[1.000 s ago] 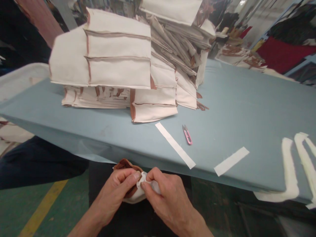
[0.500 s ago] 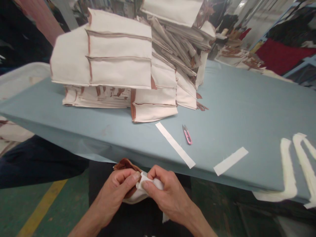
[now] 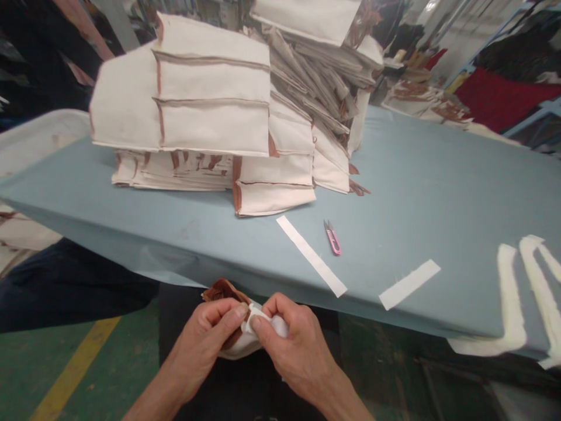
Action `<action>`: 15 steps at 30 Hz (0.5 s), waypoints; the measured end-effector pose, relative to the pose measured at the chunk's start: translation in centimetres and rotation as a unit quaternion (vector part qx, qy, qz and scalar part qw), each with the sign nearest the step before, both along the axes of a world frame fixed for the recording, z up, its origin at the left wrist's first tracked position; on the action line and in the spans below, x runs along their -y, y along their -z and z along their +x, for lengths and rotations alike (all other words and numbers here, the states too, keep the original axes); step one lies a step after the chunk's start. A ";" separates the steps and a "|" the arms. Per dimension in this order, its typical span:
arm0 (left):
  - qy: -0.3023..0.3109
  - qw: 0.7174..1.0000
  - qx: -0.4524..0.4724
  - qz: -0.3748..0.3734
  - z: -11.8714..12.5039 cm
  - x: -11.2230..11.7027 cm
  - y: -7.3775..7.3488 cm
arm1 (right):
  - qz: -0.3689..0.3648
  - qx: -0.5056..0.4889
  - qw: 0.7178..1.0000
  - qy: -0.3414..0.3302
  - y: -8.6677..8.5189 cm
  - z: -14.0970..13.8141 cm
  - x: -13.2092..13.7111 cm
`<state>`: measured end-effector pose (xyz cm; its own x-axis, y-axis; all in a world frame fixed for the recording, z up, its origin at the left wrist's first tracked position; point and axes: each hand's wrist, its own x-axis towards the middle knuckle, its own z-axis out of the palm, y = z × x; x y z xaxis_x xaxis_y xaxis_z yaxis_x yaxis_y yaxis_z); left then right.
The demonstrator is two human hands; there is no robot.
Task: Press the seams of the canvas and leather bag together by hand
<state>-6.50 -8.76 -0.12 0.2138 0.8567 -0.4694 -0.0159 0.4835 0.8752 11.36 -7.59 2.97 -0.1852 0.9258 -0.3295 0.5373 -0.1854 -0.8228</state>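
In front of the table edge, over my lap, I hold a cream fabric piece with brown trim (image 3: pixel 222 289). My left hand (image 3: pixel 210 333) is closed, thumb and forefinger pinching the brown edge of it. Close beside, my right hand (image 3: pixel 293 333) grips a white strip (image 3: pixel 258 318), bunched under the thumb and pressed against the fabric piece. The fingertips of both hands nearly meet. The piece's lower part hangs below the hands, and what lies inside the fingers is hidden.
Stacked cream fabric pieces with brown edges (image 3: pixel 210 126) stand on the blue-green table (image 3: pixel 438 193). Nearer lie pink-handled thread snips (image 3: pixel 332 238), a long white strip (image 3: pixel 311 255) and a shorter white strip (image 3: pixel 409 284). Pale curved strips (image 3: pixel 512 298) hang over the right edge.
The loose tail of white strip below my right hand has gone from sight. Both hands keep almost the same place and grip. A dark-clothed person at the upper left has shifted.
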 end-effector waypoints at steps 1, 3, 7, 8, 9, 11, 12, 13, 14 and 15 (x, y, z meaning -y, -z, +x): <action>-0.001 1.000 -0.002 0.001 0.0 0.0 0.0 | 0.001 0.005 1.000 0.000 -0.1 0.0 0.0; -0.004 1.000 -0.007 0.002 0.1 0.0 -0.1 | 0.003 0.014 1.000 0.001 -0.3 -0.1 0.0; -0.006 1.000 -0.015 0.002 0.2 0.1 0.0 | 0.012 0.034 0.999 0.007 -0.5 -0.3 0.0; -0.007 1.000 -0.017 0.002 0.2 0.1 0.0 | 0.013 0.040 0.999 0.012 -0.5 -0.4 0.0; -0.008 1.000 -0.018 0.002 0.2 0.2 0.0 | 0.014 0.045 0.999 0.018 -0.5 -0.5 0.1; -0.013 1.000 -0.021 0.001 0.1 0.3 0.1 | 0.013 0.057 0.998 0.029 -0.4 -0.8 0.1; -0.014 1.000 -0.022 0.000 0.1 0.3 0.1 | 0.013 0.063 0.997 0.034 -0.3 -0.8 0.2; -0.016 1.000 -0.023 -0.002 0.1 0.3 0.1 | 0.013 0.067 0.997 0.036 -0.2 -0.9 0.3; -0.016 1.000 -0.022 -0.003 0.1 0.3 0.1 | 0.014 0.069 0.997 0.036 -0.2 -1.0 0.3; -0.016 1.000 -0.022 -0.004 0.1 0.4 0.1 | 0.014 0.070 0.997 0.035 -0.1 -1.0 0.4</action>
